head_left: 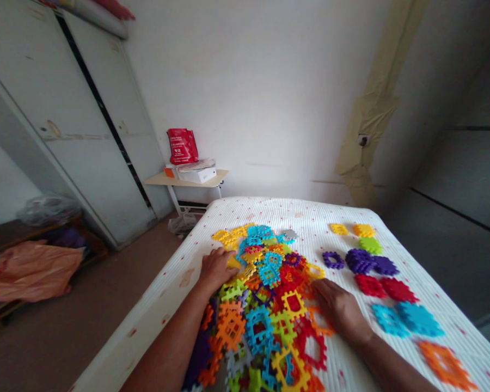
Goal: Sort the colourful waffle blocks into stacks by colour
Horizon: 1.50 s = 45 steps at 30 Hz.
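A big heap of coloured plastic interlocking tiles (265, 294) lies on the white bed (294, 215). My left hand (217, 268) rests on the heap's left edge, fingers curled over yellow pieces. My right hand (338, 311) lies flat on the heap's right side, fingers spread over an orange and a yellow frame piece. To the right lie sorted stacks: yellow tiles (353, 230), a green one (370, 245), purple ones (361, 261), red ones (386, 287), blue ones (408, 319) and an orange one (447, 363).
A small side table (187, 179) with a red bag (182, 146) and white boxes stands by the far wall. A tall grey wardrobe (77, 130) is on the left. An orange cloth (28, 269) lies on a low shelf at far left.
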Motion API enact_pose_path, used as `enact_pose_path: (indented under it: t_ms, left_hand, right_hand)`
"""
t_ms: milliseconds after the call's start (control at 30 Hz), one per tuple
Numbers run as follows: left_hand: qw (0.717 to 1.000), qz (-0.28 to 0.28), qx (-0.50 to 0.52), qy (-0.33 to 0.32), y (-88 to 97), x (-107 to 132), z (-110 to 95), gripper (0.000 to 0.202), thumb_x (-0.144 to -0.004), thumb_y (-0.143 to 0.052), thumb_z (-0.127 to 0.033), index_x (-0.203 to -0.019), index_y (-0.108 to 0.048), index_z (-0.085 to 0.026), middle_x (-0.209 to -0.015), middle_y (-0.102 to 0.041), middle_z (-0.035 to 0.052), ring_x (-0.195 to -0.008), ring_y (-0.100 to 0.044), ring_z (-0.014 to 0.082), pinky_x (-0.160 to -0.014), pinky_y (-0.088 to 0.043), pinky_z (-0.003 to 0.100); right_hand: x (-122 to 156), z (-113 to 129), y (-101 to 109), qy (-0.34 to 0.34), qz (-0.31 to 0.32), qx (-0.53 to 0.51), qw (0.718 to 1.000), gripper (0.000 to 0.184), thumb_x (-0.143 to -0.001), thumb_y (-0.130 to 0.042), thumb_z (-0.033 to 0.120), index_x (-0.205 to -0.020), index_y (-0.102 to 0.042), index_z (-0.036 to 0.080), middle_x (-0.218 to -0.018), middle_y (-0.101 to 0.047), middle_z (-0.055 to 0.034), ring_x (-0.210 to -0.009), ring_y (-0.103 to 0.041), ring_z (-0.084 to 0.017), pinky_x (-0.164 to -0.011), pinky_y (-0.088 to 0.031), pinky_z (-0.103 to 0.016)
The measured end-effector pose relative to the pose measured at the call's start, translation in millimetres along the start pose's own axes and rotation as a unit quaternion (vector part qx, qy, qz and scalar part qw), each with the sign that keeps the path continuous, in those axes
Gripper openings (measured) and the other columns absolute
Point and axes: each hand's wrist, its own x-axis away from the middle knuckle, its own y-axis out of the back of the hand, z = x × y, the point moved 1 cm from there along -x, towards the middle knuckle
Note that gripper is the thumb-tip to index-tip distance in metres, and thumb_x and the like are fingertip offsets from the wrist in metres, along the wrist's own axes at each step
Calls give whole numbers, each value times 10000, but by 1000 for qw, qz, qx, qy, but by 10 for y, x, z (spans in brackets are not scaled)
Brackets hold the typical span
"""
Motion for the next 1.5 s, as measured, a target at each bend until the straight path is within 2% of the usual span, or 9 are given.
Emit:
enact_pose_path:
  t_ms: [333,500,700,1100,1333,1500]
  left_hand:
    - [1000,24,-14,-4,9,-25,-28,541,-703,-565,-480,-1224,-529,-338,-1150,-558,69,-1119,-459,283,-879,-327,403]
    - [1000,29,-12,-2,31,-22,-42,497,-707,-564,-476,-1190,-556,-358,-1135,-562,57,-1123,-461,278,-877,-324,390]
    - [1000,17,-6,-1,28,-22,-49,482,-686,-579,-515,-1124,-594,-313,-1117,-585,63,-1096,-483,274,-865,-330,392]
    - [1000,-14,19,10,43,18,-58,418,-694,-587,-488,-1034,-589,-246,-1098,-621,69,-1085,-511,265,-868,-334,380]
    - [997,-63,44,32,-8,16,-9,418,-657,-616,-472,-965,-556,-198,-984,-642,78,-973,-555,257,-814,-355,357]
    - [990,-99,94,28,-17,21,51,128,-713,-556,-322,-758,-544,-203,-729,-613,2,-757,-567,174,-722,-370,286]
  right_hand:
    - [-19,33,48,6,7,3,1000,356,-937,-275,257,-888,-618,174,-898,-666,-108,-754,-644,-168,-638,-523,-255]
    - [-10,21,40,4,2,1,1000,318,-918,-305,236,-914,-616,170,-889,-671,-105,-755,-645,-167,-659,-527,-262]
    - [-20,32,52,-1,5,-5,1000,320,-920,-306,227,-908,-622,176,-876,-673,-93,-769,-648,-163,-675,-532,-259]
    - [-21,16,49,7,-2,-8,1000,300,-922,-327,223,-941,-623,176,-867,-677,-91,-761,-647,-159,-693,-529,-257]
    - [-36,49,88,1,8,-10,1000,315,-930,-308,228,-864,-613,182,-855,-670,-91,-777,-645,-162,-707,-527,-261]
    - [-42,39,102,5,13,-11,1000,302,-925,-314,222,-912,-612,175,-866,-670,-97,-755,-650,-162,-693,-532,-262]
